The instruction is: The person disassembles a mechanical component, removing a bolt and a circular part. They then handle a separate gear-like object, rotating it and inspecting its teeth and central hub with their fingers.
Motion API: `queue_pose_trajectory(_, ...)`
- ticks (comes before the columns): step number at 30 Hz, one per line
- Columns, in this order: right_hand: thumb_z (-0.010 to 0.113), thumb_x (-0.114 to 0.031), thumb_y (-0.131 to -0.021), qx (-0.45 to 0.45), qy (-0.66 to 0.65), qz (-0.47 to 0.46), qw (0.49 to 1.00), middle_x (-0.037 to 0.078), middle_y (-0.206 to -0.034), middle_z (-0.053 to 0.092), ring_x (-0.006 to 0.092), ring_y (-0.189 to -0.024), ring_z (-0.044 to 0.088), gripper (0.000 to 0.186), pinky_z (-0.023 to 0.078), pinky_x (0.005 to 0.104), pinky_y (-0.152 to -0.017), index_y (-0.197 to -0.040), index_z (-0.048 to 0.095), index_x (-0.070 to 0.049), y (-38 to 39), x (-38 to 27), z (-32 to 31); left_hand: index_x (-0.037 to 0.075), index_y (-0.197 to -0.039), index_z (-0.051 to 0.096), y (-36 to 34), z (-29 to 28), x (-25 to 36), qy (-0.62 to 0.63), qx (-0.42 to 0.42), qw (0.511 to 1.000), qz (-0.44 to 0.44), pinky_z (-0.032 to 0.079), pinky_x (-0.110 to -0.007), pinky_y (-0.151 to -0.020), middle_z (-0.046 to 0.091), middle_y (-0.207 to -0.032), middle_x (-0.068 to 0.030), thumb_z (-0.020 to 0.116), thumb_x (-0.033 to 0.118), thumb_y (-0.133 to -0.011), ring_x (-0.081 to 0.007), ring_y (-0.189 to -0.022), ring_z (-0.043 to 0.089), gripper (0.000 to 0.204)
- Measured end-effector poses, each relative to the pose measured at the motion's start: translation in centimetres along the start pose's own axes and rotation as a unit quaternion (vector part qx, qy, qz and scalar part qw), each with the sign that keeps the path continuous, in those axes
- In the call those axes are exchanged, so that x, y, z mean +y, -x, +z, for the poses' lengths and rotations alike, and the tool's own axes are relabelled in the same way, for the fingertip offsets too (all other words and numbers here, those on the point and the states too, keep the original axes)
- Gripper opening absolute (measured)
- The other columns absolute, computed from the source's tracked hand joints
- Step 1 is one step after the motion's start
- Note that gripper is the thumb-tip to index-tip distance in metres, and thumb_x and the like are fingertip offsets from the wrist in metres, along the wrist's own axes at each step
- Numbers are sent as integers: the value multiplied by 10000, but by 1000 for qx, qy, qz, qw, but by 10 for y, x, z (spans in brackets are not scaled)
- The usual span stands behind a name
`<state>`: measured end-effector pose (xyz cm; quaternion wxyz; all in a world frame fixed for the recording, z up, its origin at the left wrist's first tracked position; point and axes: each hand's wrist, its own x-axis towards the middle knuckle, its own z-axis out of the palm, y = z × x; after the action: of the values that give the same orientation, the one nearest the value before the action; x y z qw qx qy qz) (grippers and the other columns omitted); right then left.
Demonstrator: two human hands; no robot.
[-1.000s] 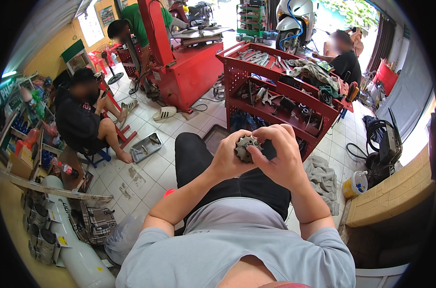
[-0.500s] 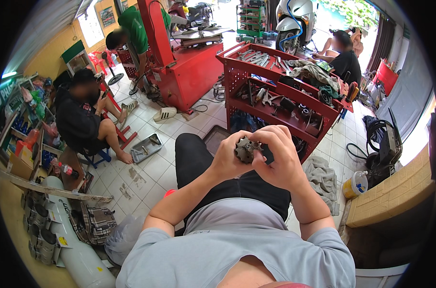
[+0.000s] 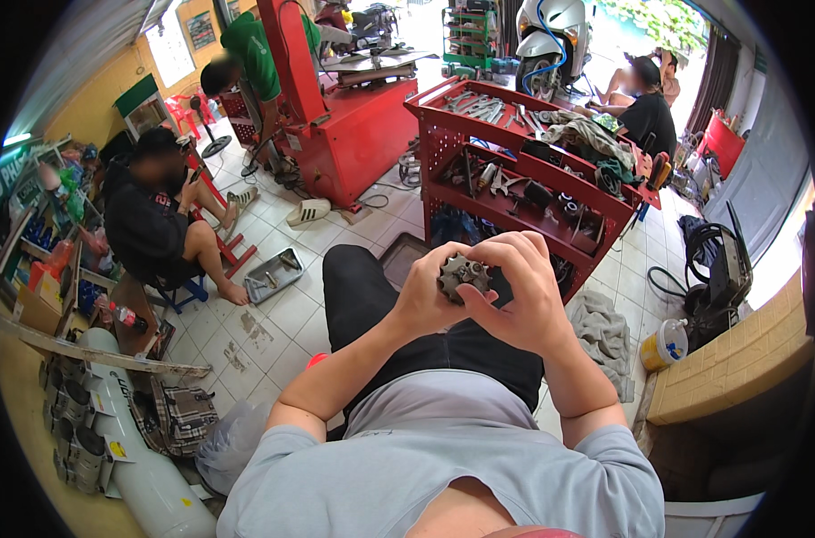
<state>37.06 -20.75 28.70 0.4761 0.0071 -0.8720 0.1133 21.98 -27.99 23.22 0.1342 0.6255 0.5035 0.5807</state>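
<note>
Above my lap, both hands come together around a round, dark grey metal part with a notched, gear-like rim [image 3: 461, 279]. My left hand [image 3: 422, 294] wraps it from the left, fingers curled behind and below. From the other side my right hand [image 3: 522, 285] grips its rim, with the thumb lying across the lower face and fingers arched over the top. Small raised details show on the face turned up to me. Its underside is hidden by my fingers and palms.
Ahead stands a red tool trolley [image 3: 524, 170] loaded with wrenches and rags. A metal tray [image 3: 274, 276] lies on the tiles near a seated person [image 3: 152, 215]. Right of me are a grey cloth [image 3: 598, 336] and a white bucket [image 3: 666, 344]. Two more people work farther back.
My right thumb has shifted across the part's face, and the toothed part looks slightly turned, showing more of its face. My left hand stays nearly still.
</note>
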Motion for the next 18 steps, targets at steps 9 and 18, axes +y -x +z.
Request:
queue_pose_trajectory(9, 744, -18, -694, 2, -7, 5, 1000, 70, -924, 644, 267, -876, 606, 371, 437, 374, -854, -1042, 622, -61, 0, -1, 2, 29, -1040, 597, 1, 0, -6, 8, -1, 1000, -11, 519, -314, -715, 672, -873, -92, 846, 193, -687, -182, -764, 648, 462)
queue_pose_trajectory(18, 718, -41, -725, 14, -5, 7, 1000, 59, -906, 637, 249, -852, 608, 336, 417, 371, -826, -1046, 625, -73, 3, 2, 4, 32, -1034, 599, 1, 2, -9, 5, 5, 1000, 12, 511, -313, -725, 654, -868, -85, 842, 206, -681, -157, -763, 620, 463)
